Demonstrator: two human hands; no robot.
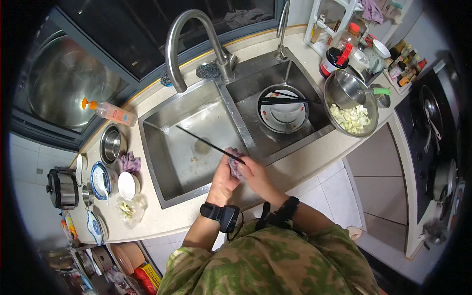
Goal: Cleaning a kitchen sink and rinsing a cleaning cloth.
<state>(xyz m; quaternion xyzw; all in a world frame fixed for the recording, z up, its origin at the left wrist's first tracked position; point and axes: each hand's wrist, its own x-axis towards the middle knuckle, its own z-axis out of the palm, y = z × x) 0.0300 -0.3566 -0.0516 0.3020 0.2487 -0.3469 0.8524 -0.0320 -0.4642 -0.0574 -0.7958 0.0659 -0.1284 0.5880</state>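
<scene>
My left hand (224, 179) is closed around a crumpled purple cloth (234, 166) at the near edge of the left sink basin (173, 162). A thin black chopstick (204, 141) runs over the cloth and points out to the far left above that basin; whether it is a single stick or a pair held together is hard to tell. Its near end is pinched by my right hand (255, 176), whose fingers also touch the cloth. In the right basin (250, 125), a metal pot (288, 129) holds white bowls (285, 110) with several black chopsticks (284, 100) lying across them.
A curved faucet (172, 48) arches over the sink. To the right sits a bowl of chopped cabbage (352, 120) with a metal ladle-like pan (344, 88). Left on the counter are a pump bottle (114, 113), metal bowls (111, 142), a white bowl (128, 185) and a plastic bag (131, 214).
</scene>
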